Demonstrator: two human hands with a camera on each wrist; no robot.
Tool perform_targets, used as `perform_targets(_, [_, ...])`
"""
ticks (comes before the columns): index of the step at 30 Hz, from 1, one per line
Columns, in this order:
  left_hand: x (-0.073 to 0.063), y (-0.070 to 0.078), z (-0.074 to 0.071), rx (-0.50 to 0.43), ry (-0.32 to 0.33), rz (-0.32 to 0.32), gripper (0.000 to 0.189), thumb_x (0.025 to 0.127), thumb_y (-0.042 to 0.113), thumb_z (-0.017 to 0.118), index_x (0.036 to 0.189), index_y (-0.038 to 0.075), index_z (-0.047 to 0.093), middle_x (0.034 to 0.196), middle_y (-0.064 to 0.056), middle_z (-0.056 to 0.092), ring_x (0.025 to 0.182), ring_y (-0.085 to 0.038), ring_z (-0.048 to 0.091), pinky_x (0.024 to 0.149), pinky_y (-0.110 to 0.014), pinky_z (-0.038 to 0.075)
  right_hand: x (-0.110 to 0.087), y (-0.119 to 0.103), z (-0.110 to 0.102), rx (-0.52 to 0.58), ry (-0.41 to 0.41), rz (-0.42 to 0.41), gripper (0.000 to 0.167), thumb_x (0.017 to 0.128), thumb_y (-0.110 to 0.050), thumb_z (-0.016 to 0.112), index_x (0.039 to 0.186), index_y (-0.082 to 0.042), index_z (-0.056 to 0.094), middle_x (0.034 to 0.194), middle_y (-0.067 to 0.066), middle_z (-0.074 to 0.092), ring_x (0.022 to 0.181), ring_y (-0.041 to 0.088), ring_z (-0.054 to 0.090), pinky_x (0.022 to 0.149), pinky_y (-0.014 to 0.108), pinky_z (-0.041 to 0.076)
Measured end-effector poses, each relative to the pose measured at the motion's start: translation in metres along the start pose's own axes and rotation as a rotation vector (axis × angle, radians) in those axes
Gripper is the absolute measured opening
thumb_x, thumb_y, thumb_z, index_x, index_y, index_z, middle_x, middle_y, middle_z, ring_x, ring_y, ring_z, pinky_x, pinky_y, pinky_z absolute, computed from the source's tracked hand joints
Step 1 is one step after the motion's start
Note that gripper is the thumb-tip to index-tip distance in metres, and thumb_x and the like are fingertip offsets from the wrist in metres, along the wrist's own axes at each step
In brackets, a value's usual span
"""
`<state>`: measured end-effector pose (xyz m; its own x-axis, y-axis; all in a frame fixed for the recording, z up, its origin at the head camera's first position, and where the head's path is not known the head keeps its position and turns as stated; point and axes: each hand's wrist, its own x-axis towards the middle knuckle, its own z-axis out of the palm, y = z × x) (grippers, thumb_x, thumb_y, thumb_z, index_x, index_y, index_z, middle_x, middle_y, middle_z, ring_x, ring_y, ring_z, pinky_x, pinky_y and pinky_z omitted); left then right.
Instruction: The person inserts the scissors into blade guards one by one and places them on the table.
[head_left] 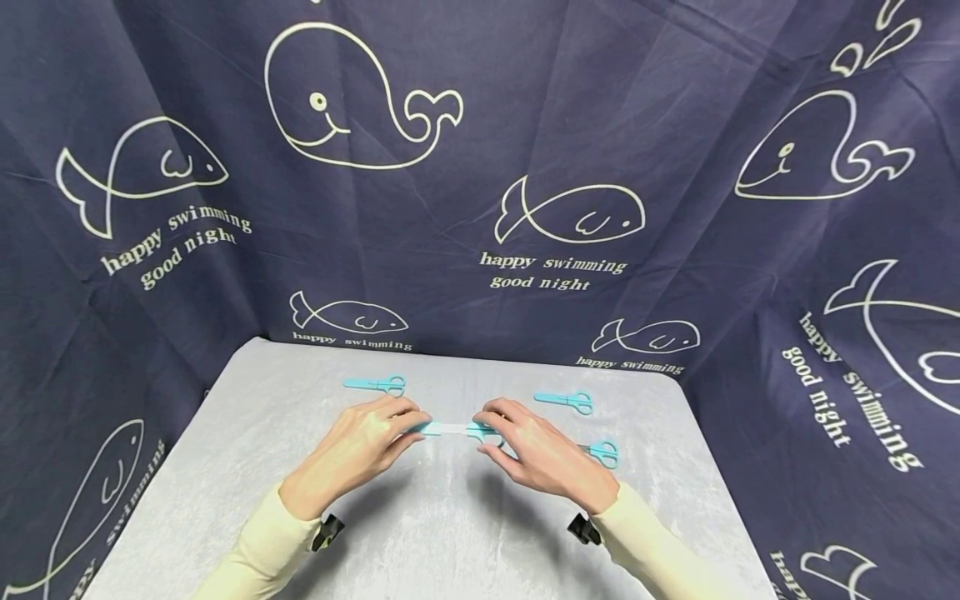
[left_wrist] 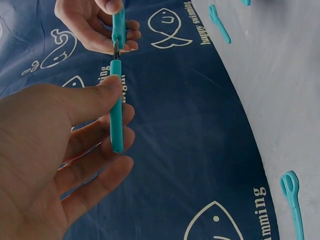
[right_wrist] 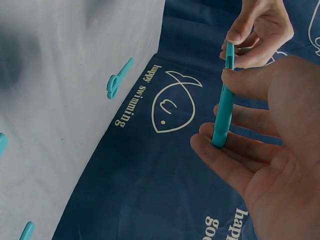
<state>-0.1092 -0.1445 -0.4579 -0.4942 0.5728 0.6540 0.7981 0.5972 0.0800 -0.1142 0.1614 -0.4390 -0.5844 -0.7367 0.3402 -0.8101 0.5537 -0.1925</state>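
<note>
Between thumb and fingers, my left hand [head_left: 358,440] pinches a turquoise blade cover [left_wrist: 116,125]. My right hand [head_left: 542,448] grips the turquoise handles of a pair of scissors [right_wrist: 223,117]. The two hands face each other over the middle of the table, and the scissors and cover lie in one line. A short stretch of metal blade shows between the handles and the cover's mouth in the left wrist view; the blade tips are hidden inside the cover.
On the grey-covered table [head_left: 465,533] lie covered turquoise scissors [head_left: 375,384] at the back left and another covered pair [head_left: 564,402] at the back right. More scissors [head_left: 604,453], partly hidden, lie beyond my right wrist. A dark blue fish-print curtain [head_left: 465,208] surrounds the table.
</note>
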Motion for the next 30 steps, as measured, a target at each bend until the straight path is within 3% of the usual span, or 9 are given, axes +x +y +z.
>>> perform_targets(19, [0.0021, 0.0052, 0.0037, -0.001, -0.030, -0.011, 0.027, 0.084, 0.015, 0.093, 0.108, 0.016, 0.080, 0.102, 0.006, 0.072, 0.087, -0.011, 0.069, 0.069, -0.030, 0.061, 0.0048, -0.0023, 0.0044, -0.010, 0.015, -0.036, 0.034, 0.107, -0.031, 0.069, 0.131, -0.007, 0.069, 0.127, 0.005, 0.063, 0.114, 0.018, 0.064, 0.097, 0.036, 0.058])
perform_targets(30, [0.0028, 0.0046, 0.0074, 0.005, -0.019, 0.001, 0.027, 0.085, 0.015, 0.093, 0.108, 0.014, 0.080, 0.102, 0.005, 0.073, 0.088, -0.012, 0.070, 0.070, -0.031, 0.061, 0.0063, -0.0026, 0.0056, -0.007, 0.026, -0.041, 0.034, 0.100, -0.021, 0.078, 0.129, -0.006, 0.070, 0.126, 0.005, 0.064, 0.113, 0.018, 0.064, 0.097, 0.038, 0.059])
